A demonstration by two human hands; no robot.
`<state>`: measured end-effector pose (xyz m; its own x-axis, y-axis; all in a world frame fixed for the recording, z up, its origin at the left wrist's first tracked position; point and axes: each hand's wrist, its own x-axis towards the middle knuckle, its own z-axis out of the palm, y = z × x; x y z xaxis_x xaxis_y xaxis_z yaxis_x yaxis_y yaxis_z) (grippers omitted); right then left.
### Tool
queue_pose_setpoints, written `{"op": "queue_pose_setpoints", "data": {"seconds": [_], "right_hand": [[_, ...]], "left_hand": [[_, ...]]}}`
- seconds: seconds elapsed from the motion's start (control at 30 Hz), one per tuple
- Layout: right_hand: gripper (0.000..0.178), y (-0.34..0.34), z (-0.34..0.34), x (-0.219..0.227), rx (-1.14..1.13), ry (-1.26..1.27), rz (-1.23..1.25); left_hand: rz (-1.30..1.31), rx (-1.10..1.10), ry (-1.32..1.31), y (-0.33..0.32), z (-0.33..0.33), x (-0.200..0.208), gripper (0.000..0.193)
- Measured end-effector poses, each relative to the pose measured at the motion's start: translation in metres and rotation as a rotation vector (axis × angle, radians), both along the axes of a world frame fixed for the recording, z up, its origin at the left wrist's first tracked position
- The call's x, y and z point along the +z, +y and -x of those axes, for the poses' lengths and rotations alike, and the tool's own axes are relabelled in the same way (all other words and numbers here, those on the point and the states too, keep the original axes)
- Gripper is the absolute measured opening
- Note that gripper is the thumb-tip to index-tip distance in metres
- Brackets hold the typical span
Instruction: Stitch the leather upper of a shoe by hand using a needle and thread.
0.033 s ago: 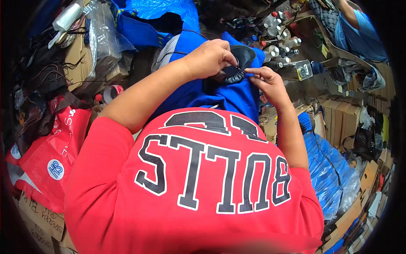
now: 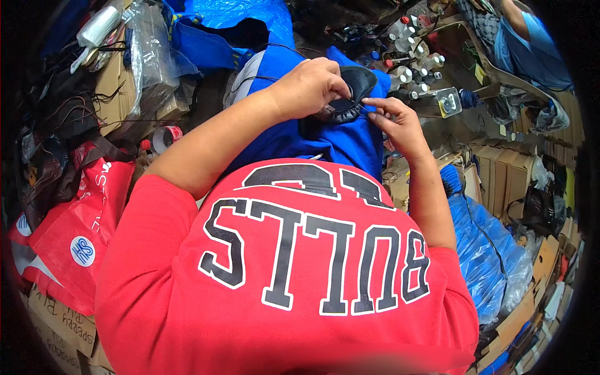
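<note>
A black shoe (image 2: 359, 80) with a puckered, stitched-looking rim rests on my lap, over blue cloth (image 2: 340, 140). My left hand (image 2: 317, 86) is closed on its near left side, fingers bent into the opening. At the shoe's right edge my right hand (image 2: 394, 119) pinches thumb and forefinger together. Something thin seems to run between those fingertips and the rim, too fine to name. A dark cord (image 2: 256, 78) passes behind my left wrist. My fingers hide part of the shoe's inside.
Several bottles (image 2: 412, 62) stand ahead to the right, beside a clear container (image 2: 449, 102). Blue plastic wrapping (image 2: 478, 250) and cardboard (image 2: 500, 175) lie to my right. A red bag (image 2: 81, 231) is at my left. Another person's arm (image 2: 515, 22) shows at the far right.
The fingertips of my right hand have shifted very slightly at the shoe's rim, and the shoe has tipped a little. My left hand keeps its grip.
</note>
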<state>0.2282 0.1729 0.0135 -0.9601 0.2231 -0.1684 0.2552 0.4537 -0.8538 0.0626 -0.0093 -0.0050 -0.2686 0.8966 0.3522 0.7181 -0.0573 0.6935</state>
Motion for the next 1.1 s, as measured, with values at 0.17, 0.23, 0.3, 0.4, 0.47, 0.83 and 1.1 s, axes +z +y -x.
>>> {"op": "queue_pose_setpoints", "data": {"seconds": [0.17, 0.23, 0.3, 0.4, 0.47, 0.83, 1.1], "right_hand": [[0.031, -0.002, -0.002, -0.007, -0.092, -0.044, 0.262], [0.032, -0.002, -0.002, -0.012, -0.11, -0.056, 0.339], [0.033, -0.003, 0.0, -0.015, -0.131, -0.047, 0.409], [0.033, -0.005, 0.001, -0.021, -0.135, -0.021, 0.445], [0.031, -0.005, 0.001, -0.025, -0.138, -0.014, 0.455], [0.012, -0.004, 0.015, -0.022, -0.157, -0.029, 0.383], [0.007, 0.015, -0.003, -0.022, -0.191, 0.017, 0.489]], "left_hand": [[0.013, 0.036, 0.006, -0.001, -0.004, -0.008, 0.017], [0.12, 0.075, -0.171, 0.002, -0.003, -0.013, 0.02], [0.115, 0.092, -0.244, 0.003, -0.005, -0.025, 0.02], [0.195, 0.11, -0.497, 0.009, -0.008, -0.028, 0.019], [0.278, 0.113, -0.679, 0.014, -0.011, -0.028, 0.018], [0.237, 0.082, -0.566, 0.024, -0.013, -0.024, 0.012], [0.142, 0.069, -0.204, 0.001, 0.001, -0.018, 0.009]]}}
